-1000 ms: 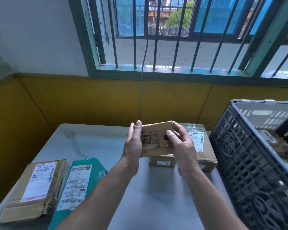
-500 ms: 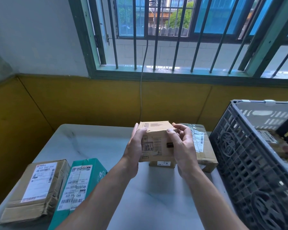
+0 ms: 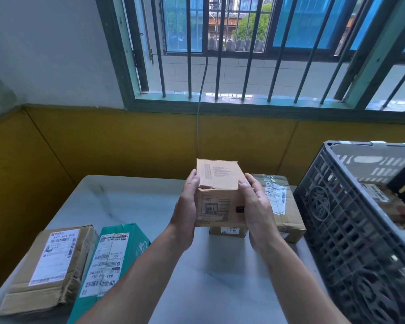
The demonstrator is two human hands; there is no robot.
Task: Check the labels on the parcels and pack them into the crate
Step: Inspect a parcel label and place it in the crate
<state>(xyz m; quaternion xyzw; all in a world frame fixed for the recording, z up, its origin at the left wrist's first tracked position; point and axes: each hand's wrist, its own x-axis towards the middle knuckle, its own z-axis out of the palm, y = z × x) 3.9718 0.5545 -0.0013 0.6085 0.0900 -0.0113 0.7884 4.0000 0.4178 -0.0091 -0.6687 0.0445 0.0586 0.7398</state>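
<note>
You hold a small cardboard box (image 3: pixel 220 195) above the table (image 3: pixel 138 206), just left of the grey plastic crate (image 3: pixel 337 230). Your left hand (image 3: pixel 187 213) and right hand (image 3: pixel 258 213) are wrapped round its opposite sides, thumbs at the dented top edge. Tilt the printed front face squarely toward you and read the barcode before lifting the box over the crate's wall. The top face's print is too faint to read, and your right palm hides one side. The crate's far right is cut off, and a labelled parcel (image 3: pixel 374 194) inside it shows only partly.
</note>
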